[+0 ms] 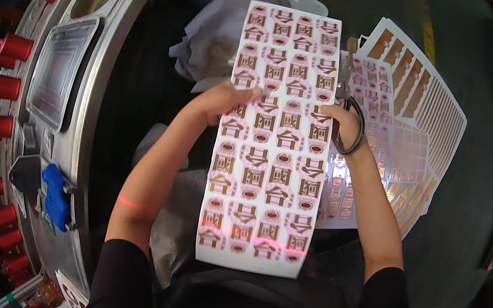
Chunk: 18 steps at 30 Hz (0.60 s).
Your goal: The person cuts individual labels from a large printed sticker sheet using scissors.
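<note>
Two hands pinch one long label sheet (274, 139) by its side edges, held out in front of the person. The left hand (227, 102) grips the left edge; the right hand (343, 122) grips the right edge with scissors (351, 116) looped on it. More sheets (409, 110) lie beyond, right. Red spools (4, 86) ring the machine (70, 70) at left.

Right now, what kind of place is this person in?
Probably a factory or print workshop. Both hands, left hand and right hand, hold a printed label sheet; more cut sheets lie beside it, and a metal machine with red caps stands left.
</note>
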{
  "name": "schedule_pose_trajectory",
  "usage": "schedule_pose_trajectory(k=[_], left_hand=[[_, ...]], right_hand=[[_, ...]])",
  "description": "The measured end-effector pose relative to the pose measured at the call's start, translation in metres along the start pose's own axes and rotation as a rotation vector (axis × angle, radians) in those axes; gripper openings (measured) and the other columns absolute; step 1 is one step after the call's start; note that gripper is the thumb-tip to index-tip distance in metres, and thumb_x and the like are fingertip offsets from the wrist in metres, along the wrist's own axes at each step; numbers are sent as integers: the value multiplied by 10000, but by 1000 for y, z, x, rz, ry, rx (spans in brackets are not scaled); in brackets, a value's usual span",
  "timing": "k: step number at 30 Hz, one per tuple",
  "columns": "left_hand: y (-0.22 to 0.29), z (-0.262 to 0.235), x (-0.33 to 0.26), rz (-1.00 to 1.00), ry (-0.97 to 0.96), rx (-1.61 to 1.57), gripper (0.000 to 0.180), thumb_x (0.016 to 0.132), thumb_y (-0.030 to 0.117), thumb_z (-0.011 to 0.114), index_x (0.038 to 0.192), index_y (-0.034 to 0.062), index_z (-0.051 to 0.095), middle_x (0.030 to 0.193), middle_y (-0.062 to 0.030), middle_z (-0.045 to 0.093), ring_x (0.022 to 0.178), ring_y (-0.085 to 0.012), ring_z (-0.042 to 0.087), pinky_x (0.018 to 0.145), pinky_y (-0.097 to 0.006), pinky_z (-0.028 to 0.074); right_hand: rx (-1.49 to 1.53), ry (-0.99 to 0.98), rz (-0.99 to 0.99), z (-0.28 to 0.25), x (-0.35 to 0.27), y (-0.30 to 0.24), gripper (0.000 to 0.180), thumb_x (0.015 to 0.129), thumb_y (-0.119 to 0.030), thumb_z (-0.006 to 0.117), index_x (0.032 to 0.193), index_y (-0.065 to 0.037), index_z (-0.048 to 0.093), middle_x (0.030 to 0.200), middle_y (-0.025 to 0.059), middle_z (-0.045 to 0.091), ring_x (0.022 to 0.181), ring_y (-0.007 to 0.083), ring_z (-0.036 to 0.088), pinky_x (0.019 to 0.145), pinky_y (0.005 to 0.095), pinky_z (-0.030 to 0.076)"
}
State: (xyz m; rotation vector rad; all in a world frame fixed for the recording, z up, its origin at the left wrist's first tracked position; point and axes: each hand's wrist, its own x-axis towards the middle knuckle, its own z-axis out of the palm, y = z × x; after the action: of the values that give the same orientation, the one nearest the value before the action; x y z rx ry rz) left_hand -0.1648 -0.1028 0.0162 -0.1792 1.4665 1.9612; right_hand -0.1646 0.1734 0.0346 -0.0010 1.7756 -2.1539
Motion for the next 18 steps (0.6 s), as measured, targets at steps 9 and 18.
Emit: schedule_pose_trajectory(k=[9,18], left_hand=[[-15,0,-29,-6,-174,-249,442,848,343,639,1163,51,537,1060,-62,625,929,-140,621,803,-325,527],[-21,32,-70,169,163,-121,324,843,174,640,1092,-22,576,992,-89,643,846,-138,612,758,-290,493]], right_hand=[[-4,176,-180,19,-8,-2,293,697,-30,537,982,22,582,783,63,618,645,131,574,596,250,460],[-151,455,-532,58,-43,-2,317,729,-78,554,1028,23,535,876,73,608,730,121,569,646,261,467]])
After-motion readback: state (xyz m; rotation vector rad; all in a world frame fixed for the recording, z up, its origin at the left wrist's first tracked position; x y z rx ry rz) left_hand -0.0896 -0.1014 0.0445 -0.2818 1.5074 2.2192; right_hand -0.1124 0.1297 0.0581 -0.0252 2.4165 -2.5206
